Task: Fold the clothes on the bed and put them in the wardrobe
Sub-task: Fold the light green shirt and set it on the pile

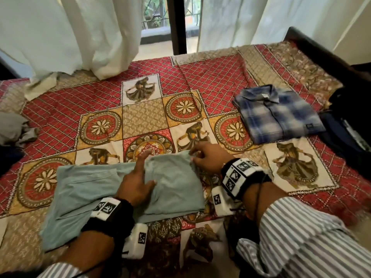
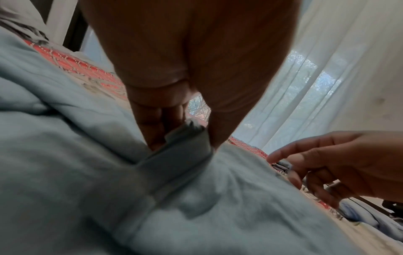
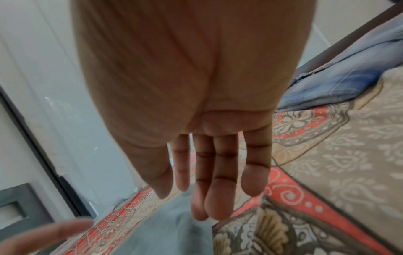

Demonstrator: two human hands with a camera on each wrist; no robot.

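Note:
A pale blue-grey garment (image 1: 172, 185) lies partly folded on the patterned bedcover (image 1: 152, 109) near the front edge. My left hand (image 1: 149, 169) presses flat on its middle, fingers straight and thumb spread. In the left wrist view a raised fold of the garment (image 2: 185, 143) stands between the thumb and fingers of that left hand (image 2: 183, 134). My right hand (image 1: 197, 155) hovers at the garment's far right corner with relaxed fingers. In the right wrist view the right hand (image 3: 207, 198) is empty, its fingers straight above the garment (image 3: 170, 233). A folded blue plaid shirt (image 1: 277, 115) lies on the bed's right side.
Crumpled grey clothes (image 1: 12, 127) lie at the bed's left edge. Dark clothes (image 1: 347, 133) are piled at the right edge beside the plaid shirt. White curtains (image 1: 70, 37) hang onto the far side of the bed. A dark bed frame (image 1: 321, 51) runs along the back right.

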